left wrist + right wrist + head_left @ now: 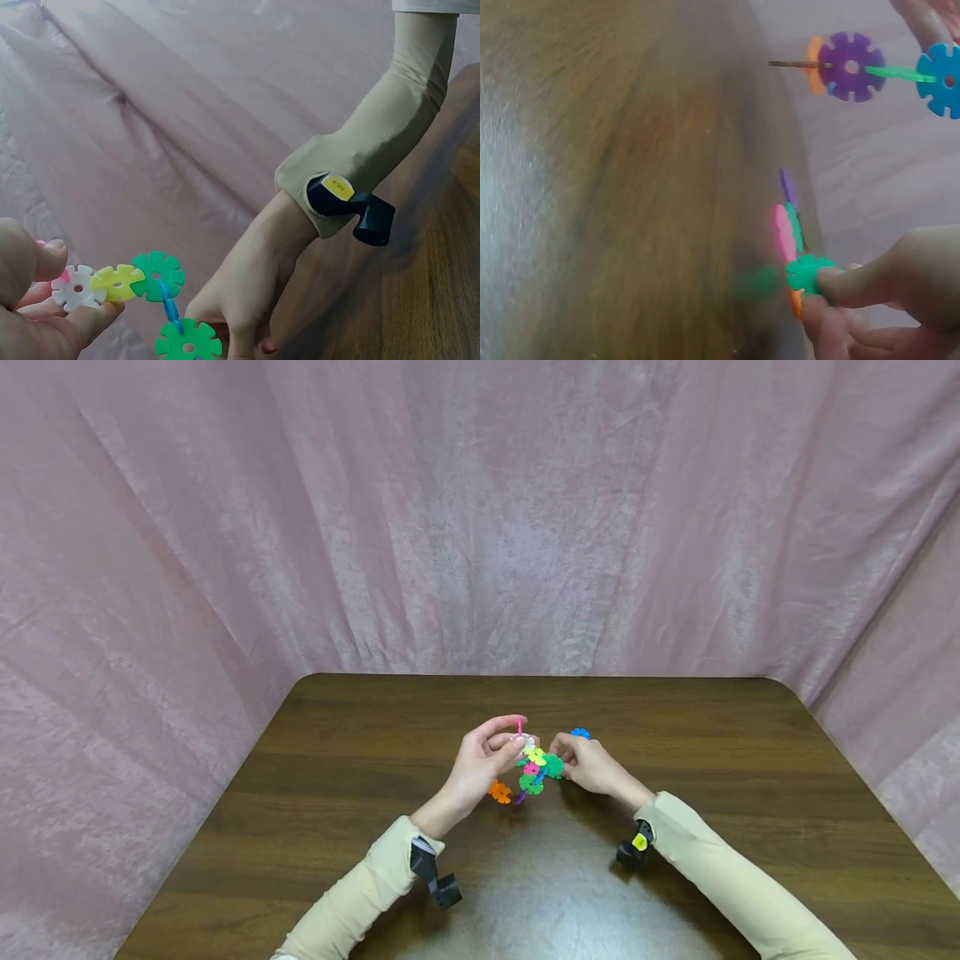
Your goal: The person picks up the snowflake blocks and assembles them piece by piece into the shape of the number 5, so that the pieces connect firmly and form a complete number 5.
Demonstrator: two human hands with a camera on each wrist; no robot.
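Observation:
My left hand (476,762) holds a linked chain of notched plastic discs above the table, with the thumb and fingers around a white disc (77,289). A yellow disc (116,283), a green disc (157,275) and an edge-on blue disc (171,307) follow along the chain. In the right wrist view my right hand (889,292) pinches a green disc (808,273) joined to a pink disc (784,232) and an edge-on purple disc (787,185). The other hand's chain shows there too, with a purple disc (852,66) and a blue disc (946,80).
An orange disc (500,792) shows below my left hand, and a blue disc (581,733) beyond my right hand. The brown wooden table (360,718) ends at a pink curtain (495,527). Black camera mounts (442,885) sit at both wrists.

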